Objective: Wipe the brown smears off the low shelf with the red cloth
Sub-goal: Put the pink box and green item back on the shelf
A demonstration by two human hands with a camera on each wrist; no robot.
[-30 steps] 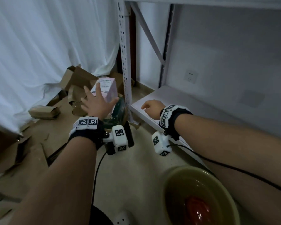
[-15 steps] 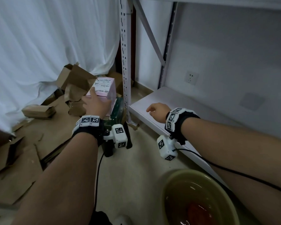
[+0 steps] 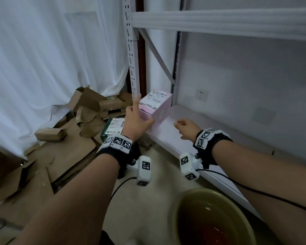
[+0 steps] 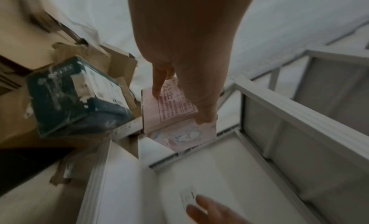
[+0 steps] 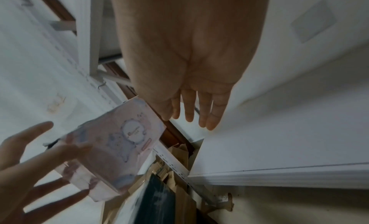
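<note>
Head looks down—wrists (blurry, perhaps) share the pink box (image 3: pixel 155 107).

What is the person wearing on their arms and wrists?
Both forearms are bare, with no sleeves. Each wrist carries a black band topped with white blocks printed with black square codes, plus a white camera block hanging below. A black cable trails from each.

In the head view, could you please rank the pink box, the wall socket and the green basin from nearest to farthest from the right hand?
From the right hand:
1. pink box, just left, on the low shelf.
2. wall socket, behind on the wall.
3. green basin, on the floor towards the camera.
</note>
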